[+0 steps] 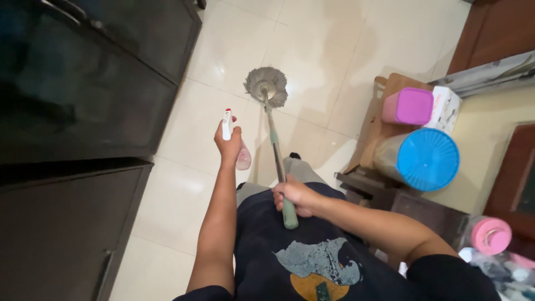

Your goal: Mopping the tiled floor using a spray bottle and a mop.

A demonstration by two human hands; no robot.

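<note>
Mop (266, 86) head sits on the floor tiles (312, 50) at twelve o'clock; my right hand (294, 196) is clamped on its handle. Left hand (228, 142) grips the spray bottle (234, 139), so I judge we're at spraying; next comes aiming ahead of the head.

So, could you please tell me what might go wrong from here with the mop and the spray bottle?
1. Only the right hand holds the mop handle, near its end, so the mop head may wander or the handle slip.
2. The left hand holds the spray bottle over glossy floor tiles; sprayed patches could be slippery underfoot.
3. The blue-lidded container and pink box stand close on the right; a swinging elbow or handle might knock them.
</note>
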